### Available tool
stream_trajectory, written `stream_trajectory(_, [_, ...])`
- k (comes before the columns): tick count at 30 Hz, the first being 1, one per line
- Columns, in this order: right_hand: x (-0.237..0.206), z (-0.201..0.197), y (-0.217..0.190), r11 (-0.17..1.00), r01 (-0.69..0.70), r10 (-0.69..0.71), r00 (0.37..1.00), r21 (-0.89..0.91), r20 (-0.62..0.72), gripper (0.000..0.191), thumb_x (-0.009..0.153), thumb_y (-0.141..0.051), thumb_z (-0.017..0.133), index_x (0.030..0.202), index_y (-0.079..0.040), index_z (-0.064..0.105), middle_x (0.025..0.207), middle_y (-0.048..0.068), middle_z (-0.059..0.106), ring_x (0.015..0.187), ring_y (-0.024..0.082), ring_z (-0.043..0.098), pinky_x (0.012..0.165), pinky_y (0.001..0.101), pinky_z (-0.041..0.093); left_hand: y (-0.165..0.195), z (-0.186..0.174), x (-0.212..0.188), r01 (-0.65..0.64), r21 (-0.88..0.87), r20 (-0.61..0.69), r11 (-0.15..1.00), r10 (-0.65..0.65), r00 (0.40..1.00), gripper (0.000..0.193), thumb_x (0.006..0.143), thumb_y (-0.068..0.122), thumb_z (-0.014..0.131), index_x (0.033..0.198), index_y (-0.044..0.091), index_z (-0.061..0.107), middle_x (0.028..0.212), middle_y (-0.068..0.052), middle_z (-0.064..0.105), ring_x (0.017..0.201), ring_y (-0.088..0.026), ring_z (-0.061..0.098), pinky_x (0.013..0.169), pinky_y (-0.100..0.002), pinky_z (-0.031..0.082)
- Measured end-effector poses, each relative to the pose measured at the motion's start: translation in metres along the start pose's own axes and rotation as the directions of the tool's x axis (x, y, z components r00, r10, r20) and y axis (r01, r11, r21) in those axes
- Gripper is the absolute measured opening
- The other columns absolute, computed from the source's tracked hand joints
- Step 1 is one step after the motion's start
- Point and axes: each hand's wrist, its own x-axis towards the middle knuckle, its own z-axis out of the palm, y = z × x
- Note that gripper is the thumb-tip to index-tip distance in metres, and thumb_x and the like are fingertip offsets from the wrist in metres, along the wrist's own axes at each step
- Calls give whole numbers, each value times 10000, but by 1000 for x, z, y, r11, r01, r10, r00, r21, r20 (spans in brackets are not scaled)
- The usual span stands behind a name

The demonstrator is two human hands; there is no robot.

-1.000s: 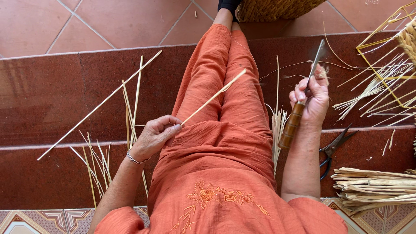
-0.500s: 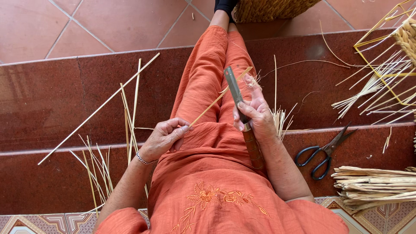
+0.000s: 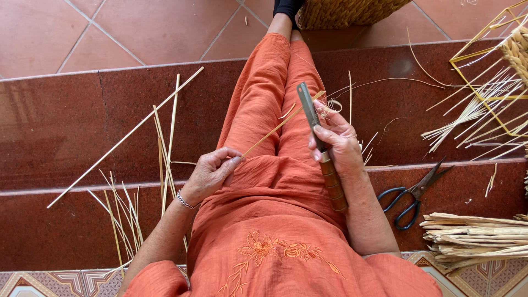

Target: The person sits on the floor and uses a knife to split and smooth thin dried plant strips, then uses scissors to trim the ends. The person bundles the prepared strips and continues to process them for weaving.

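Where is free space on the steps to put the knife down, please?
Bare step lies left of the long cane, and a small patch between the right hand and the scissors. Crowded: the straw bundle and the loose stalks at right.

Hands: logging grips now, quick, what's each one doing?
Left hand: closed, pinching a thin reed strip.
Right hand: closed around a wooden-handled knife.

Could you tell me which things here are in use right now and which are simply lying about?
In use:
- thin cane strip, pinched in the left hand
- knife with wooden handle, gripped in the right hand

Lying about:
- black-handled scissors on the step
- loose canes to the left
- bundle of flat strips at the right
- woven basket at the top
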Motion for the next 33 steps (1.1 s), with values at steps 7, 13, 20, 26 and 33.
stream_trajectory(7, [5,-36,5,867,-153,-28,936,475,351,507,1068,-45,499,1571,-75,439,784,125,631,471,129,525,464,298,476,1,7,16,-89,141,-24,986,93,995,167,1015,137,631,1086,9,711,686,63,629,516,-1,527,434,-176,436])
stream_trajectory(13, [-6,-49,12,951,-67,4,978,300,206,486,1078,-39,488,1561,-77,445,780,105,636,478,117,534,446,276,474,2,-5,31,-151,640,-106,753,281,954,137,1009,199,638,1036,93,720,693,11,693,488,-34,571,390,-197,467])
stream_trajectory(20, [-13,-82,-20,955,227,-228,973,189,-14,446,1147,-81,442,1592,-98,460,790,65,654,520,94,561,453,247,507,25,-21,45,-40,301,-224,953,111,968,147,1040,190,586,1018,75,675,651,14,620,500,-44,536,407,-197,444])
stream_trajectory(26, [-4,-111,-44,921,259,-235,965,290,-114,367,1180,-118,464,1540,-54,490,800,98,630,543,127,553,514,277,494,48,26,93,46,358,-60,933,-27,998,218,927,254,766,1049,85,700,641,10,595,560,-59,513,509,-257,441])
stream_trajectory(33, [-11,-124,-38,917,308,-277,949,253,-151,458,1161,-116,504,1584,-13,362,835,93,618,554,139,557,512,293,490,36,87,165,-117,760,-75,640,265,961,264,828,209,742,1017,27,720,865,-239,723,872,-418,698,805,-509,553])
